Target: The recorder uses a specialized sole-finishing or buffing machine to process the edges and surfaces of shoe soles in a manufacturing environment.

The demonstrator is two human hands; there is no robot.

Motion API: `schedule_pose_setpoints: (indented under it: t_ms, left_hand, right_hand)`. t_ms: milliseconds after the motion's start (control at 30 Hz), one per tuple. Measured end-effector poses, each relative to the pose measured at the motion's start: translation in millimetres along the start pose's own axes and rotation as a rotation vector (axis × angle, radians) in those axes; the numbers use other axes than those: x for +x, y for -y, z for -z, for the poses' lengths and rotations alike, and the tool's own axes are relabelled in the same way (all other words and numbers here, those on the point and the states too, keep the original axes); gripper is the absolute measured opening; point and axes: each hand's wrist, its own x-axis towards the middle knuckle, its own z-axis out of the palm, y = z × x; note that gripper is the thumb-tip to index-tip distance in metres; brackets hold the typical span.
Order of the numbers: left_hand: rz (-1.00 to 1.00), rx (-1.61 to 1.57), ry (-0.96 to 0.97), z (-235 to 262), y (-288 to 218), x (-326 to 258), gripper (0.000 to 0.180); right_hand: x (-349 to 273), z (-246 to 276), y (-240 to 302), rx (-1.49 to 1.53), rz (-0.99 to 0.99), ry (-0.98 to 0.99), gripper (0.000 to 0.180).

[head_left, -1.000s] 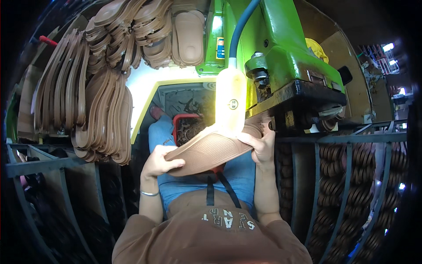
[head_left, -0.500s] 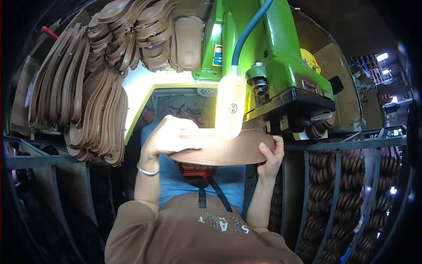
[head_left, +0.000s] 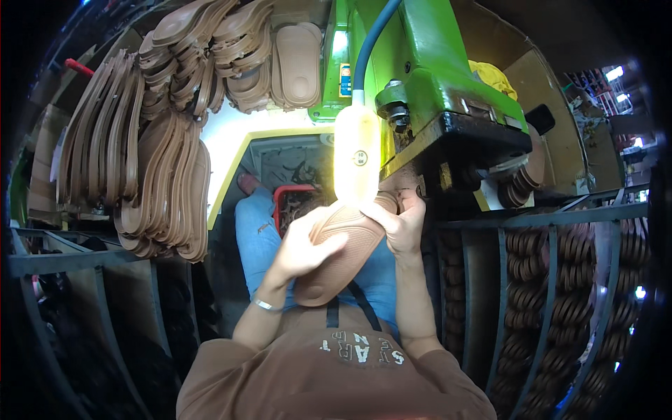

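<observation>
Brown shoe sole (head_left: 343, 255) clasped by both hands: left hand (head_left: 304, 248) closed over its upper face, right hand (head_left: 399, 224) pinching the far end under the green machine (head_left: 434, 91); long axis diagonal.

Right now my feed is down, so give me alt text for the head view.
Both hands hold a brown shoe sole under a lit work lamp beside a green machine: the left hand spreads over its face and the right hand grips its far end. More brown soles hang stacked at the left, and dark racks of soles stand at the right.
</observation>
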Motion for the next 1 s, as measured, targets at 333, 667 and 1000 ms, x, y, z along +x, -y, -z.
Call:
schedule_pose_setpoints:
  t_ms: [333, 667, 1000]
  left_hand:
    - [-0.022, -0.079, -0.132, -33.7, 13.5, 10.3, 0.024]
    - [0.053, -0.423, -0.08, -45.8, 6.2, 14.1, 0.031]
    - [-0.092, 0.029, -0.005, 38.8, -6.4, 25.0, 0.023]
  right_hand:
    - [-147.1, 72.6, -58.7, -0.277, -0.483, 0.154, 0.033]
    - [-90.2, 157.1, 7.3, 0.045, -0.022, -0.536, 0.022]
    - [14.6, 110.3, 24.2, -0.226, 0.16, -0.153, 0.014]
